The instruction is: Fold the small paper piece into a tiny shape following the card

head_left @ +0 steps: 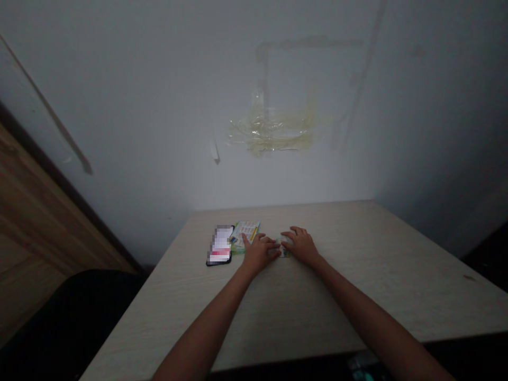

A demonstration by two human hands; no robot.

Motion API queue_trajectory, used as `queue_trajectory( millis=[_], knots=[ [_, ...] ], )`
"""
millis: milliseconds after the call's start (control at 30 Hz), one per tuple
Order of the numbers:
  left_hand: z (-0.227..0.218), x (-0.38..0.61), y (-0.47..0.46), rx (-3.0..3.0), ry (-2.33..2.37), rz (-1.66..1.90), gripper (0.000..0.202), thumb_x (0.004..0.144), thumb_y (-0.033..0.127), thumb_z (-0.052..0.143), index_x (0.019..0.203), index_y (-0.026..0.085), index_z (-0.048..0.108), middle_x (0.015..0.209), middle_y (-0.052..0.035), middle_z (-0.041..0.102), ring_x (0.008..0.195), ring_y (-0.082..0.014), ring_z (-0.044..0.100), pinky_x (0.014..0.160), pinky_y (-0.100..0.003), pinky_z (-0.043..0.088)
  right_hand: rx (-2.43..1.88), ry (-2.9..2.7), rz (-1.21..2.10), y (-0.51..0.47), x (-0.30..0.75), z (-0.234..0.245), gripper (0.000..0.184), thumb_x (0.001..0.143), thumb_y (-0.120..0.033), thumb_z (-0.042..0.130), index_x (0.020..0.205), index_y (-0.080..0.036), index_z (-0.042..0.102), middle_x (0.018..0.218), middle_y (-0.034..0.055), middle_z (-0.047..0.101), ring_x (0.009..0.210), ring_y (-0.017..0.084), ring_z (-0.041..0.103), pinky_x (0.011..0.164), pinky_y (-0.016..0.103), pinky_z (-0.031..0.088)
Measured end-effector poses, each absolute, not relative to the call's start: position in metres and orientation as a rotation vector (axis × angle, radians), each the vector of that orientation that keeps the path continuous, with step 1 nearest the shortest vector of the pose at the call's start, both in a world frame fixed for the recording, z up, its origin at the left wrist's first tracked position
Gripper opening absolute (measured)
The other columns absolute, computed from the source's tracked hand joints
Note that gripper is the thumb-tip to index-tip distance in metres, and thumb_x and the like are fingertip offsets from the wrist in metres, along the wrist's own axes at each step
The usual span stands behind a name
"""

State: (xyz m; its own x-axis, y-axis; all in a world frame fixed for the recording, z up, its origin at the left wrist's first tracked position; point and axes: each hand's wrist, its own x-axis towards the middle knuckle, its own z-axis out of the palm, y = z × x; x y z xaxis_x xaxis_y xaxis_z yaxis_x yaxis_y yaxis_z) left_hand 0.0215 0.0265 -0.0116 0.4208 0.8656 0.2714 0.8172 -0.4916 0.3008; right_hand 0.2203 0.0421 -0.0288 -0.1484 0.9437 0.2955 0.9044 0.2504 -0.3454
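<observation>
A small printed piece of paper [284, 253] lies on the pale wood-grain table [273, 301] between my two hands. From the left, my left hand [259, 254] reaches over it, fingers stretched out and their tips on its left part, thumb held apart. My right hand [303, 245] is on the other side, fingers spread and slightly bent, with the fingertips at the paper's right and upper edge. The fingers hide much of this piece. Just beyond my left hand is a larger printed leaflet [246, 230] with coloured bands, partly covered by that hand.
Left of the leaflet lies a phone [220, 246], its lit screen blurred out. Behind the table rises a pale wall [159, 132] with yellowed tape [273, 132] on it. A dark object [75, 312] stands beyond the left edge, near wooden boards [35, 222].
</observation>
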Motion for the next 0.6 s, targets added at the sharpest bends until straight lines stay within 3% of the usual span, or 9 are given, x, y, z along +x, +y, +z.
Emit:
queue_trajectory(
  millis=[600],
  knots=[
    [-0.0115,0.0209,0.0263,2.581,1.505,0.595,0.022,0.088,0.049,0.057,0.108,0.046,0.068,0.115,0.0034,0.068,0.128,-0.0299,0.043,0.099,-0.078,-0.017,-1.655,-2.205,0.245,0.0407,0.2290,-0.0256,0.059,0.082,-0.053,0.063,0.136,-0.031,0.053,0.145,0.0145,0.042,0.134,0.031,0.036,0.106,0.047,0.031]
  ],
)
